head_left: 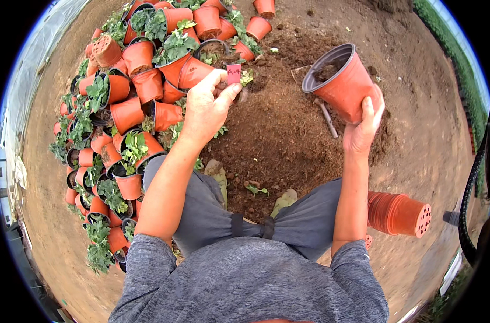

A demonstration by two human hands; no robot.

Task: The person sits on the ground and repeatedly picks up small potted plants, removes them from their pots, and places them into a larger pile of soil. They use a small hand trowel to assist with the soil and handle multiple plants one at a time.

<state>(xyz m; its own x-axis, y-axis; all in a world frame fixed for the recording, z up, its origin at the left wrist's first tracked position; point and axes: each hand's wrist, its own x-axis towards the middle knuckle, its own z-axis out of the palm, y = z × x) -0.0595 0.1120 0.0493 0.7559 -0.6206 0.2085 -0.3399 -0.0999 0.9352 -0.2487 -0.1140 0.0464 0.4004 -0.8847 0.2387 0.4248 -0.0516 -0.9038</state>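
Between the thumb and fingers of my left hand (208, 105) is a small red plant label (233, 74) with dark handwriting on it. It is held upright, near the edge of the heaped pots. My right hand (365, 121) grips an orange plastic plant pot (344, 89) from below and the side. The pot tilts to the left, and its dark inner wall shows some soil inside. Beneath and between both hands lies a mound of loose brown soil (274, 129).
Many orange pots (127, 114) with green leafy plants lie piled on my left. A stack of nested pots (398, 214) lies on its side by my right leg. A short stick-like tool (327, 118) rests on the soil. One leafy sprig (256, 189) lies between my feet.
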